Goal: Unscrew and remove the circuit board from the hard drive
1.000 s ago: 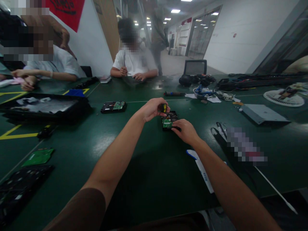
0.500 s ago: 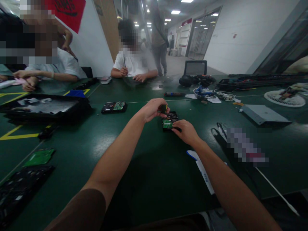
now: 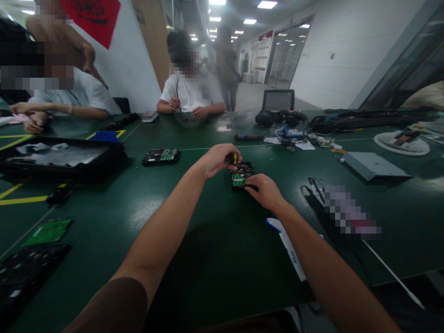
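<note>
A hard drive (image 3: 242, 176) with a green circuit board on top lies on the dark green table (image 3: 215, 240) in front of me. My left hand (image 3: 218, 159) is closed round the black and yellow handle of a screwdriver (image 3: 234, 158), held upright over the drive's far end. Resting on the drive's near right corner, my right hand (image 3: 266, 192) has its fingers curled against it and holds it down.
A second hard drive (image 3: 161, 156) lies to the left, beyond it a black tray (image 3: 58, 159). A loose green board (image 3: 47, 232) sits at the near left. A white and blue strip (image 3: 287, 247) lies by my right forearm. A grey box (image 3: 373, 165), cables and tools are at right. Other people sit across the table.
My head has tilted slightly, so everything sits a little lower and left in view. My hands, the screwdriver and the drive keep the same pose.
</note>
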Demonstrator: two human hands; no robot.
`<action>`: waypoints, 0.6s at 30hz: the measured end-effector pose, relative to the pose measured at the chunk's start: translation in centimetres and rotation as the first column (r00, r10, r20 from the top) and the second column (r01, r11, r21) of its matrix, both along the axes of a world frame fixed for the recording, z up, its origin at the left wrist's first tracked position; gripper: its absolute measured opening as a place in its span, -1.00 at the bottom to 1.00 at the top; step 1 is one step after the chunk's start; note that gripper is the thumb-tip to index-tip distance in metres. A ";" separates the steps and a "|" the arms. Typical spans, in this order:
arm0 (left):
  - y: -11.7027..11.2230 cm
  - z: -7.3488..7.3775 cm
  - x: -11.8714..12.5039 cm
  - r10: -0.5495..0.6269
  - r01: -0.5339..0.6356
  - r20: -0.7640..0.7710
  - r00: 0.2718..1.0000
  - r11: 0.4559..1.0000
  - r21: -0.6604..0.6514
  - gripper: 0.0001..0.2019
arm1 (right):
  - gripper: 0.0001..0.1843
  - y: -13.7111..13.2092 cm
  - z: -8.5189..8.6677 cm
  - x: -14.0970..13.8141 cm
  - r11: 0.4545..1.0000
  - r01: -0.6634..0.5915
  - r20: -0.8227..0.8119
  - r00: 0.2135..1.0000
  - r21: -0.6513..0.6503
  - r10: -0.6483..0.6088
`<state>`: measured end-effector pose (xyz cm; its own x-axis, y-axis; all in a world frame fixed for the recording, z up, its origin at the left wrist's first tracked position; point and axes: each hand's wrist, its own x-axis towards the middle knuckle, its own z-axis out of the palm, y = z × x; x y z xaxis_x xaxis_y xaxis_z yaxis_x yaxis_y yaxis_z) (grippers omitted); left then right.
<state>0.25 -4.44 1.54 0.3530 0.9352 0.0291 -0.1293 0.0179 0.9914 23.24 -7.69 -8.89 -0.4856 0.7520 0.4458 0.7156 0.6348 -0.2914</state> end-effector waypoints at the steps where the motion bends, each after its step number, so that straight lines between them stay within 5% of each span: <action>1: 0.0 0.0 0.0 0.017 -0.016 -0.027 0.999 0.999 0.029 -0.86 | -0.82 0.0 0.0 0.0 1.000 0.000 0.001 1.000 -0.002 0.000; 12: -0.7 0.6 0.1 -0.047 0.048 0.025 0.999 0.998 -0.043 -0.87 | -0.80 0.0 -0.1 0.0 1.000 -0.014 0.001 1.000 0.010 0.014; 18: 0.2 0.2 -0.4 0.027 -0.023 -0.065 0.997 0.998 0.063 -0.84 | -0.81 0.0 -0.1 0.0 1.000 -0.012 -0.011 1.000 0.003 0.012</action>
